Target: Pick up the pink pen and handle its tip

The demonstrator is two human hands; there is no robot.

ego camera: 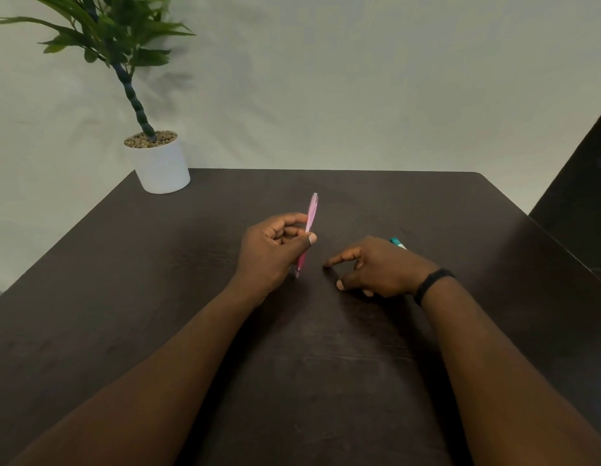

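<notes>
My left hand [272, 253] pinches the pink pen [308, 227] between curled fingers and thumb near the middle of the dark surface [124, 297], tip down just above the wood and cap end tilted toward the far edge. My right hand [376, 267] rests beside it, forefinger and thumb stretched out and touching the surface, holding nothing, with a teal-capped thing [397, 242] peeking from behind it. I judge the pinch should stay low on the barrel, so the pen does not swivel.
</notes>
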